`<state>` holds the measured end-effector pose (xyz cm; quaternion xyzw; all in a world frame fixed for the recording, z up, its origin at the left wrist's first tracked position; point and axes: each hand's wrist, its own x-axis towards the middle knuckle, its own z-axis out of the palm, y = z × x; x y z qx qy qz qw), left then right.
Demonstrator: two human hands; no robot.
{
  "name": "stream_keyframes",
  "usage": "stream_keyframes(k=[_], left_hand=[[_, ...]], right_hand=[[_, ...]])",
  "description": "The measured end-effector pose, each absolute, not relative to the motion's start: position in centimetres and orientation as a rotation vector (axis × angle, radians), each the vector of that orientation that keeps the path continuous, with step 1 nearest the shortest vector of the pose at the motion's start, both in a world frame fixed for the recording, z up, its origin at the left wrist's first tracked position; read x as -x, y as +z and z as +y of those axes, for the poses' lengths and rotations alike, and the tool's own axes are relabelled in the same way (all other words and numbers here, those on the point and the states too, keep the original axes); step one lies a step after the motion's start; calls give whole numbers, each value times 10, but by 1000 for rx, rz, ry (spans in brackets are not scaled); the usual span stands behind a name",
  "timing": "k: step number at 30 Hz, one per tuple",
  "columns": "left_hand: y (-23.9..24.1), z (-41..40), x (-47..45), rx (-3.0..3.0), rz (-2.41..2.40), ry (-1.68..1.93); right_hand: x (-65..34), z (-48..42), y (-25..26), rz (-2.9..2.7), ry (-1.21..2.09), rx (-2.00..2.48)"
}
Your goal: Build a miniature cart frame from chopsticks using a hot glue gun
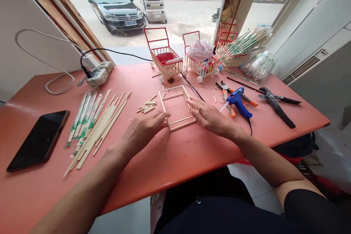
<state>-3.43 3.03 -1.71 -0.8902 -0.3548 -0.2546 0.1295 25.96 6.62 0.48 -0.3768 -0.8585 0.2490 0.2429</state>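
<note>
A small open frame of pale wooden sticks (180, 121) stands on the table in front of me. My left hand (149, 123) pinches its near left corner between thumb and fingers. Along the right side lies my right hand (210, 115), its fingers on the upright sticks there and partly covering them. A short stick end shows by the right fingertips. Left of the frame is a small pile of short cut sticks (148, 106). A blue glue gun (238, 102) rests to the right of my right hand.
Long bare chopsticks (101, 129) and wrapped ones (85, 113) lie at left, near a black phone (38, 140). Behind stand small stick carts (166, 58), one holding a bundle of wrapped chopsticks (248, 42). Pliers (226, 97), black cutters (276, 106) and a power strip (100, 74) are also on the table.
</note>
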Motion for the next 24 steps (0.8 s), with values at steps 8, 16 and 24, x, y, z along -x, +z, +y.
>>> stream_keyframes(k=[8,16,24], left_hand=[[-16,30,33,2633,-1090,-760],[-14,25,31,2706,-1132,-803],[10,20,37,2801,-1461,-870]], right_hand=[[-259,65,9,-2366,673,1042],[-263,59,19,-2372,658,1065],[-272,59,28,-2284,708,1106]])
